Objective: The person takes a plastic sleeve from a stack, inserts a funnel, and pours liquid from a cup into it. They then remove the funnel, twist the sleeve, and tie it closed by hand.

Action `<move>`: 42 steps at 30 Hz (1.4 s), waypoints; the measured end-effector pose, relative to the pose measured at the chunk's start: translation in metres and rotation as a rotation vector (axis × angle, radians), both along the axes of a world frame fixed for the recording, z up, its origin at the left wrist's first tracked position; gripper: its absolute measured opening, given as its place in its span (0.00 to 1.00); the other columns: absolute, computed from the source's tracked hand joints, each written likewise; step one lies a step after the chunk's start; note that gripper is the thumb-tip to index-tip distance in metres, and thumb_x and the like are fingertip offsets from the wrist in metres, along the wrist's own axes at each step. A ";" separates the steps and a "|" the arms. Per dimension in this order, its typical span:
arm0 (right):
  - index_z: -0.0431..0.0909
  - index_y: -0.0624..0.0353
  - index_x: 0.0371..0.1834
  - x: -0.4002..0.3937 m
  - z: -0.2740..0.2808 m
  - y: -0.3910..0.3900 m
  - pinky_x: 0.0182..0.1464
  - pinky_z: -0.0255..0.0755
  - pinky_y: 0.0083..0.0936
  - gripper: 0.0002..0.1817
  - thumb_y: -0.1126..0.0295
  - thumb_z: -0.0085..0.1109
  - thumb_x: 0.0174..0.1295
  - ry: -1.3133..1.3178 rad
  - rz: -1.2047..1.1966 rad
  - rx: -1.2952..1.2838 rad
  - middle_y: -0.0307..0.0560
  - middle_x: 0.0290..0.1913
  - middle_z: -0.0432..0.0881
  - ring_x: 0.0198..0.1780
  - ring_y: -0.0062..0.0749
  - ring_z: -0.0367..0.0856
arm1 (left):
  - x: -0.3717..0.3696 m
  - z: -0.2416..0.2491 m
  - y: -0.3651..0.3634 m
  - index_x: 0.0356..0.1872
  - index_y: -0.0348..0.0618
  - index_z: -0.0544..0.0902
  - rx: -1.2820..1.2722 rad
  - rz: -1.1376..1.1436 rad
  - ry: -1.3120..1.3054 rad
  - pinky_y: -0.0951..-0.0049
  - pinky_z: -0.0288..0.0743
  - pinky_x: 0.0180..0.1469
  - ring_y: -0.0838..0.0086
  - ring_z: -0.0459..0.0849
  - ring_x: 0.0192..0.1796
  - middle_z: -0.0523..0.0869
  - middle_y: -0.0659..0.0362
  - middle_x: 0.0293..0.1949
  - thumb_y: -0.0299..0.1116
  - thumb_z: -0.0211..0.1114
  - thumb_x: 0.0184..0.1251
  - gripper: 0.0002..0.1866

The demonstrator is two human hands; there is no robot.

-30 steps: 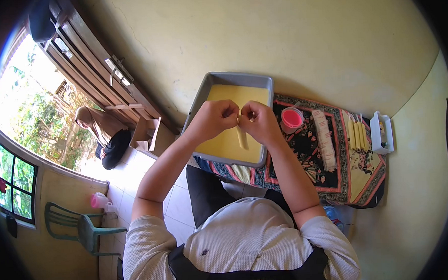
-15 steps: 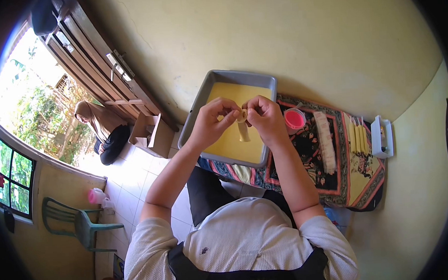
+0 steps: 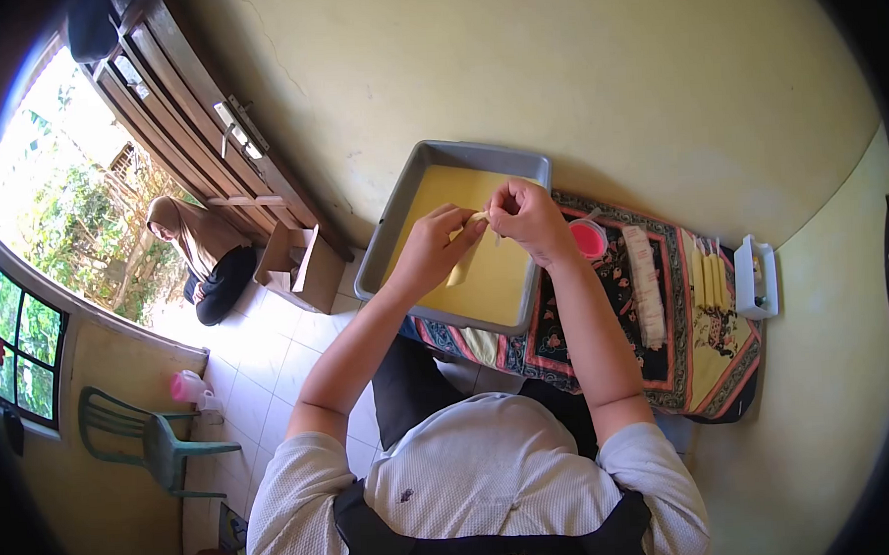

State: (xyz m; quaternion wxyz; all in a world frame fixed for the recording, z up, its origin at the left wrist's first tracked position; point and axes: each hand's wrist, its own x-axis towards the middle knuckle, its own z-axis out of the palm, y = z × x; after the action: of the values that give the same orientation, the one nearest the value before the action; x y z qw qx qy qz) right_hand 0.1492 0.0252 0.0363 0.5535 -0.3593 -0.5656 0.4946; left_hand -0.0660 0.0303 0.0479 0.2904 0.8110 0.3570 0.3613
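Observation:
Over a grey tray (image 3: 368,271) of yellow liquid, both my hands meet at the top of a slim pale-yellow filled tube (image 3: 459,269). My left hand (image 3: 433,246) is closed round the tube's upper end, and the tube hangs down at a slant below the fingers. My right hand (image 3: 526,219) is pinched close beside it, fingertips together; what they grip is too small to make out. Several similar yellow tubes (image 3: 708,278) lie side by side on the patterned cloth (image 3: 682,371) at the right.
A pink container (image 3: 588,238), a long pale strip of packets (image 3: 644,287) and a white holder (image 3: 756,279) rest on the cloth. At left are a seated person (image 3: 205,253), an open cardboard box (image 3: 300,271), a green chair (image 3: 159,451) and a wooden door (image 3: 194,110).
The tube has moved left and tilted, its lower end swinging left. My left hand has shifted slightly down, and my right hand has turned and risen a little beside it.

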 end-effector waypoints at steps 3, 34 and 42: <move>0.81 0.60 0.47 0.002 -0.002 0.008 0.45 0.79 0.23 0.06 0.77 0.67 0.71 -0.102 -0.021 0.091 0.39 0.40 0.85 0.40 0.21 0.83 | 0.000 -0.001 0.001 0.54 0.31 0.89 0.049 0.022 -0.008 0.63 0.81 0.47 0.59 0.89 0.42 0.87 0.48 0.41 0.37 0.70 0.85 0.15; 0.92 0.57 0.48 0.004 -0.016 0.049 0.62 0.80 0.36 0.13 0.67 0.83 0.64 -0.544 -0.079 0.246 0.45 0.48 0.91 0.57 0.40 0.88 | -0.019 0.008 0.012 0.52 0.34 0.87 0.230 0.127 0.226 0.48 0.81 0.53 0.42 0.89 0.49 0.90 0.43 0.43 0.38 0.67 0.83 0.15; 0.94 0.50 0.47 -0.015 0.002 0.023 0.76 0.69 0.53 0.15 0.64 0.85 0.57 -0.928 -0.411 0.782 0.37 0.56 0.90 0.73 0.45 0.80 | -0.019 0.011 0.018 0.51 0.36 0.88 0.223 0.172 0.297 0.48 0.81 0.54 0.42 0.89 0.51 0.90 0.42 0.44 0.39 0.64 0.85 0.15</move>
State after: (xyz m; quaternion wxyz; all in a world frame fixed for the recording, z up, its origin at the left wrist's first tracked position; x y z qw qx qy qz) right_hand 0.1341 0.0477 0.0379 0.4247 -0.4089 -0.8045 -0.0715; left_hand -0.0853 0.0478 0.0588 0.1109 0.8489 0.4218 0.2985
